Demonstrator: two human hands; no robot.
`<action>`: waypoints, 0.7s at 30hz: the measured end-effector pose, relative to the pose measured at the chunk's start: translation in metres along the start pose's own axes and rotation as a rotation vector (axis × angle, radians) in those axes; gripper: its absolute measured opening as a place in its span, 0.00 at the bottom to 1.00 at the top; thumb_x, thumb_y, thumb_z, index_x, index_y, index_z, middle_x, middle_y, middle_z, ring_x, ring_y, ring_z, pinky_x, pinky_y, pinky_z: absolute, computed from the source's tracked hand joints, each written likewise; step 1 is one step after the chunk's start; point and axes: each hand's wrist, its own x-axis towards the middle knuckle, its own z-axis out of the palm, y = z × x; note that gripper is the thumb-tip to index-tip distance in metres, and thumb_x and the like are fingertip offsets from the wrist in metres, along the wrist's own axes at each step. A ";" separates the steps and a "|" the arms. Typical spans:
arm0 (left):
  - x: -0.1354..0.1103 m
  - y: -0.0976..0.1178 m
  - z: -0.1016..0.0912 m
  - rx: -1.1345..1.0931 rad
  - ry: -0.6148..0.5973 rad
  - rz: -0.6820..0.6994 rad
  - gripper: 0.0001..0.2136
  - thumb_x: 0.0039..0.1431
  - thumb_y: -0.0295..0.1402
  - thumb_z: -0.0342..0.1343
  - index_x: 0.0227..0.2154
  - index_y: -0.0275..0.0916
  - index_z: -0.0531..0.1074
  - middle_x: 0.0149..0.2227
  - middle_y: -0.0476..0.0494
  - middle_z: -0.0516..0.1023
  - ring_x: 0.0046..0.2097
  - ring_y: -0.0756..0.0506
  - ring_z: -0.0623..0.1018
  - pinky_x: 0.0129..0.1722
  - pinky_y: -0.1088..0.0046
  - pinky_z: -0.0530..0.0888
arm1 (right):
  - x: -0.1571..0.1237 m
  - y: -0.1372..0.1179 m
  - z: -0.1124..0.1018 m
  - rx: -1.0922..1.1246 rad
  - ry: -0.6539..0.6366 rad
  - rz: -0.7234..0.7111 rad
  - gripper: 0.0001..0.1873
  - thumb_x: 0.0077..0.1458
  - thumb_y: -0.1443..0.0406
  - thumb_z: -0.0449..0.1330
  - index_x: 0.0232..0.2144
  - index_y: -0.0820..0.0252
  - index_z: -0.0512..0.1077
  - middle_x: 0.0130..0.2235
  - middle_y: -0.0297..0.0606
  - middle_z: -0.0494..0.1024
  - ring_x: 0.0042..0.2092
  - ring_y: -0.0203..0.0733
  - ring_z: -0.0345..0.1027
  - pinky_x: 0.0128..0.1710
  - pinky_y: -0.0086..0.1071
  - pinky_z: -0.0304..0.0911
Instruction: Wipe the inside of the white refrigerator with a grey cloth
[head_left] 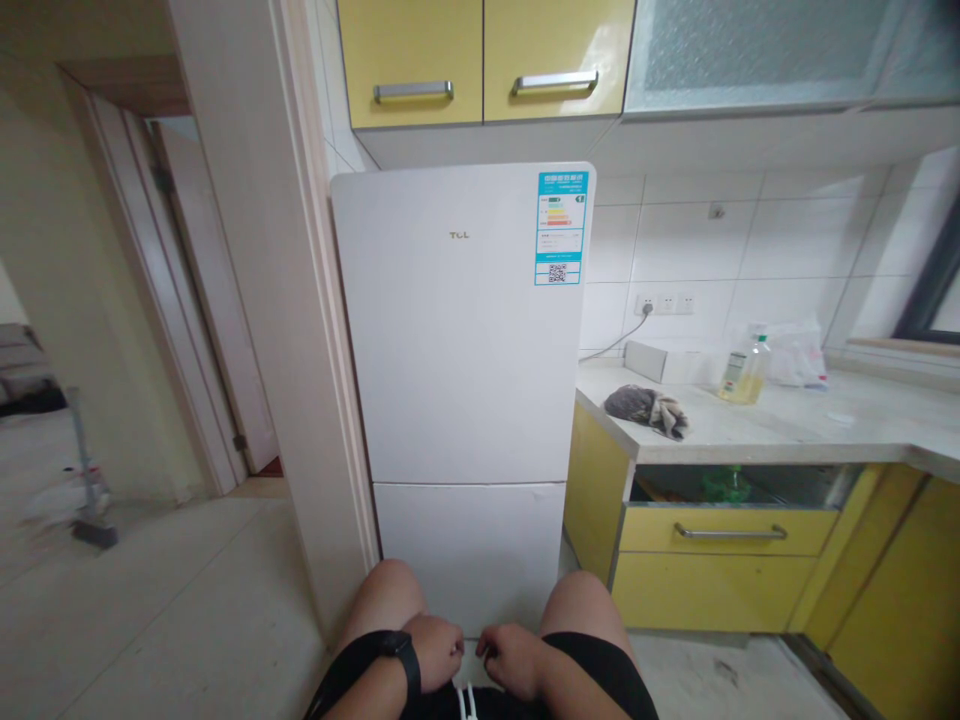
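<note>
Our left hand [441,650] and right hand [516,660] each curl into a narrow grip — in front of the tall white two-door refrigerator [465,350]. Right of the refrigerator, we see a crumpled grey cloth [639,406] on a white-topped yellow bench [780,428].

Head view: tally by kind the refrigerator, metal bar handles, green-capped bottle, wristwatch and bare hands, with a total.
Refrigerator: 1
Metal bar handles: 3
Green-capped bottle: 1
Wristwatch: 1
Bare hands, left hand and right hand: 2
Total: 8
</note>
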 end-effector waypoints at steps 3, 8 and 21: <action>0.001 -0.001 0.002 0.001 0.001 -0.004 0.19 0.61 0.36 0.48 0.47 0.52 0.82 0.47 0.44 0.86 0.52 0.38 0.82 0.55 0.57 0.76 | 0.000 0.000 -0.001 -0.001 -0.006 0.002 0.28 0.46 0.69 0.55 0.50 0.57 0.79 0.46 0.46 0.84 0.50 0.50 0.79 0.50 0.38 0.69; 0.003 -0.002 0.003 -0.002 -0.001 0.000 0.19 0.61 0.36 0.48 0.47 0.52 0.82 0.47 0.43 0.86 0.52 0.38 0.82 0.54 0.57 0.76 | -0.002 -0.003 -0.003 0.001 -0.010 0.002 0.28 0.46 0.69 0.55 0.51 0.58 0.79 0.46 0.47 0.84 0.50 0.51 0.79 0.50 0.39 0.70; 0.002 -0.003 0.002 -0.005 -0.008 0.006 0.18 0.61 0.37 0.49 0.48 0.51 0.82 0.47 0.43 0.86 0.52 0.37 0.82 0.54 0.57 0.76 | -0.001 -0.001 -0.002 -0.003 -0.009 0.007 0.28 0.47 0.68 0.56 0.51 0.56 0.79 0.47 0.45 0.84 0.51 0.50 0.78 0.51 0.38 0.69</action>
